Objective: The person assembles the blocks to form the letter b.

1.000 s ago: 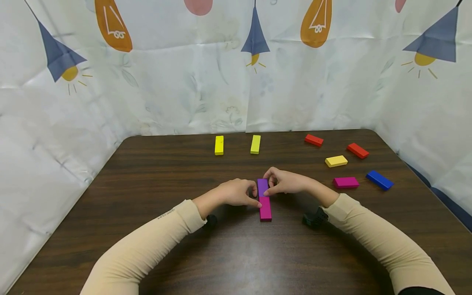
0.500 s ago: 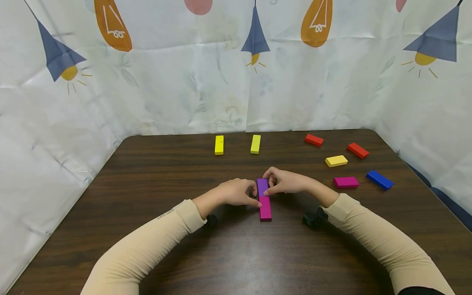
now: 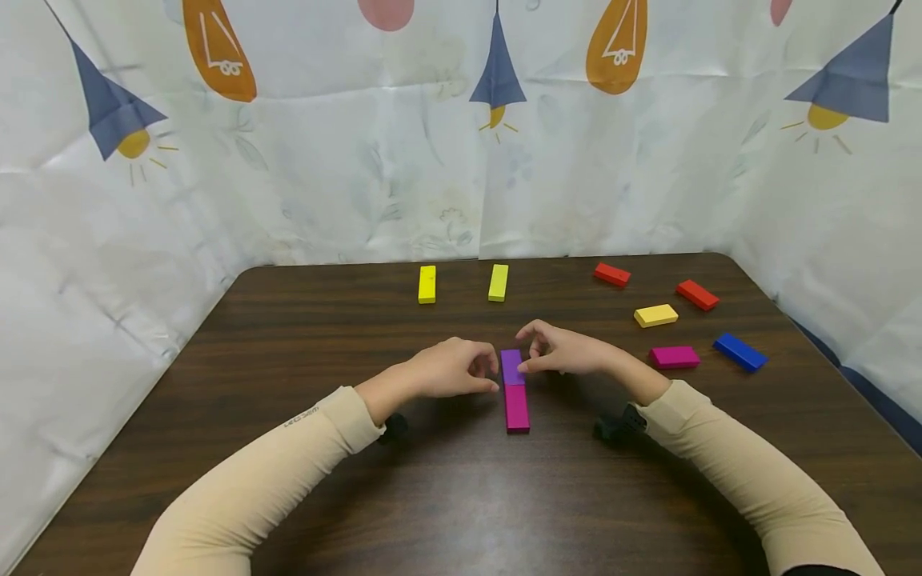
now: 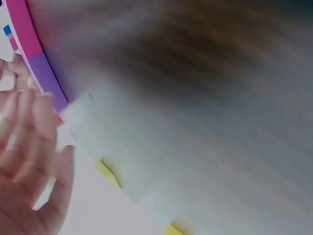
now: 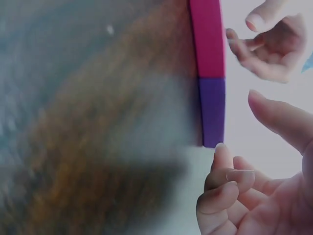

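A purple block (image 3: 511,365) and a magenta block (image 3: 516,408) lie end to end in one straight line mid-table, their short ends touching. Left of them is my left hand (image 3: 448,370), fingers loosely bent, thumb spread and a small gap from the blocks. My right hand (image 3: 572,352) hovers at the right of the purple block. In the right wrist view its thumb (image 5: 279,117) stands off the blocks, and a fingertip appears close to the purple block's far end; whether it touches is unclear. Neither hand holds anything.
Two yellow blocks (image 3: 427,285) lie at the table's back edge. On the right are two red blocks (image 3: 697,294), a pale yellow block (image 3: 656,315), another magenta block (image 3: 674,357) and a blue block (image 3: 740,352). A patterned curtain (image 3: 346,176) surrounds the table (image 3: 302,344).
My left hand has let go of the magenta block and drawn back to the left. The right hand has loosened off the purple block, its fingers lifting slightly. Both blocks stay in place.
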Tool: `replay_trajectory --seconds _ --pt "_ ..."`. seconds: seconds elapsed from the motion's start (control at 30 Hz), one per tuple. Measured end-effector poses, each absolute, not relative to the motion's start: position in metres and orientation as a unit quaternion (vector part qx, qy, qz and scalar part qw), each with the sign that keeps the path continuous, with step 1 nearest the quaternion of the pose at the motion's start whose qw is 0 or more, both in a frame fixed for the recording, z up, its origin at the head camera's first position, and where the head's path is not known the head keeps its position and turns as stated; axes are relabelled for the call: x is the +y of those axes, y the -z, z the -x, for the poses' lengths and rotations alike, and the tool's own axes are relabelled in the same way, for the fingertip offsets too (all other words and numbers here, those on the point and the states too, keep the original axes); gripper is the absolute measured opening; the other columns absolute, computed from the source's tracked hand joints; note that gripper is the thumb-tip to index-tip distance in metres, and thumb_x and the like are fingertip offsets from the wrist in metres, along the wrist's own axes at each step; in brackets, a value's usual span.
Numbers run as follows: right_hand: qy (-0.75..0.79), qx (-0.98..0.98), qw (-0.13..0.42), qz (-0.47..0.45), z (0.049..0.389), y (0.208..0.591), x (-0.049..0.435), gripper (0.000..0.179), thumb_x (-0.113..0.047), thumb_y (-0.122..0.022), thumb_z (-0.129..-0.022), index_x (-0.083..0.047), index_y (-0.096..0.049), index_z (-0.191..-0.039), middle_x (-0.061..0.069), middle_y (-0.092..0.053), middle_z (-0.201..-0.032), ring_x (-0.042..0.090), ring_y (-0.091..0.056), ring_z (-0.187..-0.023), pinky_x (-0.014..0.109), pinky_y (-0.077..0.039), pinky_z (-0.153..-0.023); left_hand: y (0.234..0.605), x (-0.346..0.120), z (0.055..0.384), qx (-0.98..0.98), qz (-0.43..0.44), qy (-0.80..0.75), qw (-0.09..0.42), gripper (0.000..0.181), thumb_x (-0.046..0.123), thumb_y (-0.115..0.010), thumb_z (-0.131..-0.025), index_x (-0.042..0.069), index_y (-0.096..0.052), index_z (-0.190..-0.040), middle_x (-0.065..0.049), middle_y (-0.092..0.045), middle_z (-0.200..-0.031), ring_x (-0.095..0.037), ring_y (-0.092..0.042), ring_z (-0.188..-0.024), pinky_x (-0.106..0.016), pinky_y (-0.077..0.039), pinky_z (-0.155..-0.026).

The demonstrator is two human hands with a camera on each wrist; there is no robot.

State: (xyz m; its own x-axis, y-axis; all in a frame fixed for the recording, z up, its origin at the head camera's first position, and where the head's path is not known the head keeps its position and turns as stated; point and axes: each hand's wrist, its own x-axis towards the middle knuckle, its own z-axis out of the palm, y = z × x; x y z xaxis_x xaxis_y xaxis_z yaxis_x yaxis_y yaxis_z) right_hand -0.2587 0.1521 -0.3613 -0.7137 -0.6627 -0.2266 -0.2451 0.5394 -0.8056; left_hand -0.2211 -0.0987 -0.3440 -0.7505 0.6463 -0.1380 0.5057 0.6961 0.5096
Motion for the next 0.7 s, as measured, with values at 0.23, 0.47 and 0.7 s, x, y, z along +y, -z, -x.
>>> replay_trajectory --seconds 0.23,0.47,0.7 --pt "0.405 0.838 0.24 0.275 0.262 0.361 0.156 0.053 -0.019 -0.069 -0.1 0.004 -0.04 -0.139 0.006 -0.055 -0.091 0.017 -0.048 -0.066 0.031 -0.044 -0.061 0.342 -0.105 0.221 0.9 -0.36 -0.232 0.084 0.011 0.017 -0.075 -0.096 0.012 -0.07 -0.105 0.007 -0.066 -0.09 -0.011 -0.059 -0.081 -0.026 -0.051 -0.074" --pt "0.418 0.84 0.221 0.265 0.272 0.363 0.158 0.052 -0.019 -0.068 -0.101 0.003 -0.041 -0.14 0.006 -0.057 -0.091 0.019 -0.049 -0.068 0.031 -0.044 -0.061 0.35 -0.098 0.221 0.886 -0.308 -0.311 0.155 0.018 0.017 -0.074 -0.096 0.008 -0.069 -0.111 0.004 -0.065 -0.084 -0.011 -0.057 -0.074 -0.025 -0.047 -0.069" --pt "0.442 0.84 0.195 0.248 0.294 0.361 0.157 0.054 -0.018 -0.066 -0.102 0.003 -0.04 -0.143 0.008 -0.057 -0.092 0.02 -0.046 -0.067 0.031 -0.044 -0.062 0.355 -0.088 0.227 0.862 -0.259 -0.361 0.245 0.03 0.018 -0.074 -0.096 0.004 -0.061 -0.119 -0.002 -0.068 -0.08 -0.012 -0.059 -0.068 -0.025 -0.045 -0.067"
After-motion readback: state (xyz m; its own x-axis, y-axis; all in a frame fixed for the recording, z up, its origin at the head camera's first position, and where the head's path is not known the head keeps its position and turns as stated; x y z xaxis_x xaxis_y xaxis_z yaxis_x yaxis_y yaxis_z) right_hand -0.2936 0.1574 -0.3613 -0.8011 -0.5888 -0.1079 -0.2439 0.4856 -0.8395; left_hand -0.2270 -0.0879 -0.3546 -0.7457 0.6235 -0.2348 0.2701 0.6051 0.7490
